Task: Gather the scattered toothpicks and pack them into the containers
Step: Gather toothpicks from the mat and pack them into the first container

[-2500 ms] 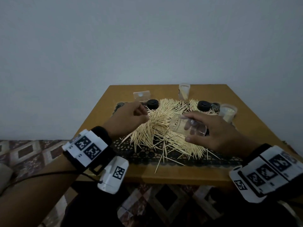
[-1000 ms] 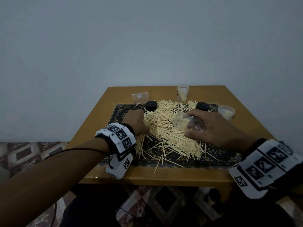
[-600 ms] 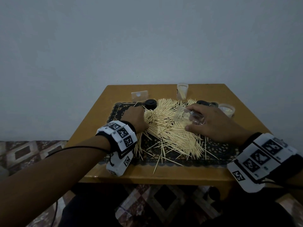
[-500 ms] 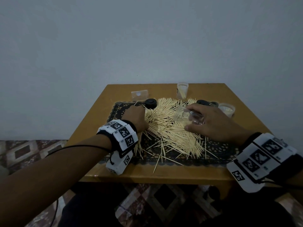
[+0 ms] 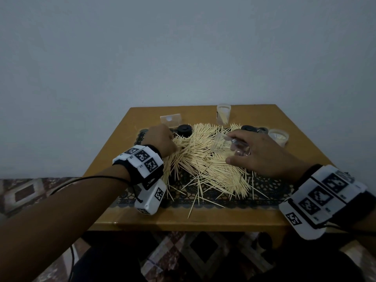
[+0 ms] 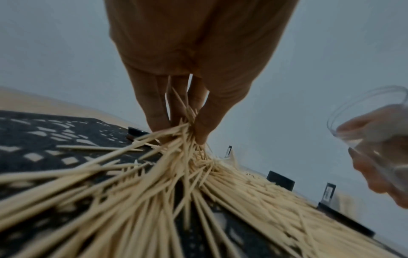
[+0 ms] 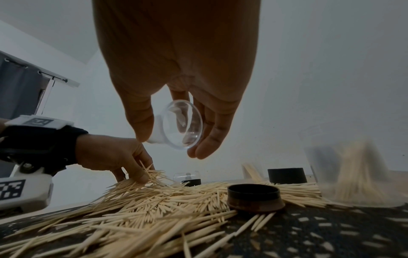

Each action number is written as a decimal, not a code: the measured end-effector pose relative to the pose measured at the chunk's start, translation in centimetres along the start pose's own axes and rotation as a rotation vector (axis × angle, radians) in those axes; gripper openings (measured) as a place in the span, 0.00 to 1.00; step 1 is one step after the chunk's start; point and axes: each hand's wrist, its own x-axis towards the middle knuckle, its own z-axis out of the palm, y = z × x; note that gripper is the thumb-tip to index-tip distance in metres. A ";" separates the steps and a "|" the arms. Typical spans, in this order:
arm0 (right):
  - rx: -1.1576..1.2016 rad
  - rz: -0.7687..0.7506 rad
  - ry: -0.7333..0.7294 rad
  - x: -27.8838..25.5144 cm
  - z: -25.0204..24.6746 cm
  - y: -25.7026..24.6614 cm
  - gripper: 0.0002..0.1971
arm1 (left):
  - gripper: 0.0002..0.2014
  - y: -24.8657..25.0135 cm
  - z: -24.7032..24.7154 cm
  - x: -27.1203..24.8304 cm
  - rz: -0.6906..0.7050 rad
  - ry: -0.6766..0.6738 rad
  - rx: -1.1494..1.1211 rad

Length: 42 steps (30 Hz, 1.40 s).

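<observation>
A big pile of pale wooden toothpicks (image 5: pixel 205 159) lies on a dark patterned mat (image 5: pixel 268 188) on the wooden table. My left hand (image 5: pixel 160 139) is down at the pile's left side, and its fingers (image 6: pixel 154 111) pinch a bunch of toothpicks (image 6: pixel 187 139). My right hand (image 5: pixel 258 151) holds a clear plastic container (image 5: pixel 223 144) on its side above the pile, mouth turned left. From the right wrist, that container's round base (image 7: pixel 183 124) shows between thumb and fingers. It looks empty.
A clear container with a few toothpicks (image 5: pixel 223 113) stands at the back. A fuller one (image 5: pixel 278 137) stands at the right. Black lids (image 5: pixel 184 130) (image 7: pixel 253 195) lie on the mat, and a clear flat piece (image 5: pixel 171 120) is at the back left.
My left hand came down from above the pile and closed its fingers on a bunch of toothpicks at the left side. The right hand with the container barely moved.
</observation>
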 end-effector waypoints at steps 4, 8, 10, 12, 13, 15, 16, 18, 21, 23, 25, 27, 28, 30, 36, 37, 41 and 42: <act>-0.014 0.003 -0.016 0.1 0.0 0.1 0.27 | 0.15 0.1 -0.4 0.0 -0.001 -0.016 -0.061; -0.030 0.002 -0.037 0.0 -0.1 0.1 0.29 | 0.14 -0.2 -0.9 0.1 0.013 -0.032 -0.116; -0.040 -0.002 -0.045 0.2 -0.3 0.2 0.29 | 0.14 -0.4 -1.2 0.1 0.045 -0.034 -0.146; -0.053 -0.007 -0.048 0.5 -0.5 0.2 0.29 | 0.14 -0.5 -1.7 0.1 0.101 -0.029 -0.167; -0.059 -0.008 -0.048 0.7 -0.6 0.1 0.29 | 0.15 -0.4 -2.0 0.1 0.131 -0.032 -0.182; -0.076 -0.009 -0.053 1.2 -0.6 0.1 0.29 | 0.15 -0.4 -2.5 0.1 0.184 -0.047 -0.258; -0.090 -0.009 -0.053 1.5 -0.6 0.0 0.29 | 0.13 -0.2 -2.7 0.1 0.205 -0.056 -0.313; -0.116 0.000 -0.053 2.0 -0.5 0.1 0.29 | 0.10 0.1 -3.1 0.0 0.245 -0.083 -0.403; -0.168 0.003 -0.035 2.7 -0.5 0.1 0.30 | 0.11 0.7 -3.4 0.0 0.334 -0.116 -0.353; -0.199 -0.004 -0.021 3.0 -0.6 -0.2 0.29 | 0.10 1.2 -3.6 -0.2 0.395 -0.115 -0.250; -0.215 -0.015 -0.009 3.2 -0.6 -0.5 0.28 | 0.08 1.7 -3.6 -0.3 0.449 -0.127 -0.184; -0.219 -0.015 -0.007 3.3 -0.5 -0.7 0.28 | 0.05 2.3 -3.5 -0.6 0.498 -0.145 -0.152; -0.221 -0.015 -0.014 3.3 -0.4 -0.7 0.28 | 0.05 2.5 -3.3 -0.6 0.526 -0.152 -0.126; -0.236 -0.015 -0.043 3.2 -0.3 -0.8 0.28 | 0.08 2.8 -2.8 -0.7 0.581 -0.153 -0.062; -0.241 -0.013 -0.082 3.1 -0.1 -1.2 0.30 | 0.12 3.8 -1.3 -0.6 0.640 -0.152 -0.063; -0.240 -0.006 -0.086 3.0 0.0 -1.2 0.30 | 0.15 3.7 -1.2 -0.6 0.617 -0.149 -0.115; -0.243 -0.021 -0.116 2.8 0.2 -1.0 0.31 | 0.18 3.6 -1.0 -0.7 0.585 -0.136 -0.221; -0.236 -0.022 -0.119 2.8 0.3 -1.0 0.32 | 0.16 3.7 -1.0 -0.7 0.592 -0.136 -0.225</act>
